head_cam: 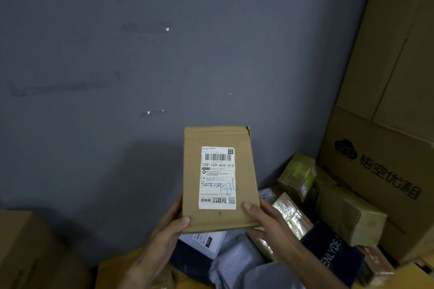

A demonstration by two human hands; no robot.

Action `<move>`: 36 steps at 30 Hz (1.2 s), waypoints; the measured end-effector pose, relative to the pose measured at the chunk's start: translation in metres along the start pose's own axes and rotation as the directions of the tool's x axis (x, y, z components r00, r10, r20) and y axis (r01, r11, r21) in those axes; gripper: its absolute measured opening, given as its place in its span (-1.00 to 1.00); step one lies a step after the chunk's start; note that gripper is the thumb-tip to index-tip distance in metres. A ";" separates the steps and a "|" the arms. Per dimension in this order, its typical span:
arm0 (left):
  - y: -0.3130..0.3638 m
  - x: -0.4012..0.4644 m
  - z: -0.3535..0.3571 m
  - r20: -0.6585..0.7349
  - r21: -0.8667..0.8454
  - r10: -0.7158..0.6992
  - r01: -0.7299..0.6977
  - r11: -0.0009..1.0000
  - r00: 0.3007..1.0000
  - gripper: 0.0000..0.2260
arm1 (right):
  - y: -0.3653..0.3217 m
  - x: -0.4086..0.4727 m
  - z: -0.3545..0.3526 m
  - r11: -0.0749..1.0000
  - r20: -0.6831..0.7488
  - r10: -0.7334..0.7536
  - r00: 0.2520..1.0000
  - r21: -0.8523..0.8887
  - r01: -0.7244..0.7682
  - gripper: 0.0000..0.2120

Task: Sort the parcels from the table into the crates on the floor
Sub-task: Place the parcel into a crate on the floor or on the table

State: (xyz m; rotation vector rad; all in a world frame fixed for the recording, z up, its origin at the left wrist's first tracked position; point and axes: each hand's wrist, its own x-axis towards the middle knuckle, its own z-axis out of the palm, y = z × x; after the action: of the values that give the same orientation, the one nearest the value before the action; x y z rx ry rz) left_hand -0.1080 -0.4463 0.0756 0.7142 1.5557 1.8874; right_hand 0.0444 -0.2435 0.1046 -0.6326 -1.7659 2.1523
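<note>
Head view: a flat cardboard parcel held up before the grey wall, white label facing the camera. Left hand gripping the lower left corner, thumb on the front; right hand gripping the lower right edge the same way. Below, more parcels heaped on the yellow surface: grey mailer bags, tape-wrapped boxes, a big printed carton at right. No crates in sight. Possible trouble: held only at the bottom edge, so likely to tip forward and fall onto the heap; also a misread label, then the wrong crate.
</note>
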 end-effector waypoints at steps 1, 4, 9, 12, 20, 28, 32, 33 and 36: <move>0.000 0.000 0.001 -0.004 -0.006 -0.017 0.017 1.000 1.000 -0.07 | 0.000 -0.001 0.000 1.000 -0.003 -0.009 1.000 -0.008 0.009 -0.80; -0.003 0.002 0.008 0.016 0.003 -0.040 0.040 0.999 0.999 -0.08 | -0.001 -0.008 0.001 0.999 -0.015 -0.031 0.999 -0.020 0.031 -0.66; -0.012 0.008 0.024 0.059 -0.002 -0.059 0.059 0.998 0.997 -0.09 | 0.005 -0.023 -0.016 0.999 -0.052 -0.042 0.998 -0.033 0.040 -0.73; -0.015 0.010 0.041 0.107 0.001 -0.048 0.048 0.999 0.993 -0.13 | 0.004 -0.037 -0.032 0.998 -0.095 -0.026 0.995 -0.054 0.021 -0.65; -0.019 0.003 0.100 0.205 -0.007 -0.036 0.038 0.999 0.978 -0.27 | 0.006 -0.080 -0.086 0.999 -0.172 -0.005 0.985 -0.038 -0.001 -0.46; -0.026 -0.036 0.191 0.334 0.042 -0.065 0.054 0.998 0.940 -0.31 | 0.016 -0.183 -0.152 0.999 -0.289 -0.023 0.957 0.030 0.034 -0.43; -0.038 -0.073 0.256 0.438 0.038 -0.092 0.084 0.996 0.894 -0.34 | 0.025 -0.261 -0.189 0.997 -0.403 -0.018 0.915 0.056 0.044 -0.33; -0.041 -0.083 0.274 0.464 0.037 -0.099 0.092 0.995 0.880 -0.32 | 0.028 -0.282 -0.198 0.997 -0.442 -0.014 0.897 0.066 0.049 -0.31; -0.054 -0.113 0.327 0.549 0.043 -0.124 0.120 0.992 0.827 -0.19 | 0.036 -0.347 -0.223 0.994 -0.551 -0.027 0.834 0.077 0.083 -0.33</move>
State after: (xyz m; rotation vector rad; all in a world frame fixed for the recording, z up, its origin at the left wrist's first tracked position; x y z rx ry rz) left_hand 0.2108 -0.3012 0.0755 1.0278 1.1973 1.4065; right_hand 0.4577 -0.2287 0.0878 -1.0360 -1.3361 1.7571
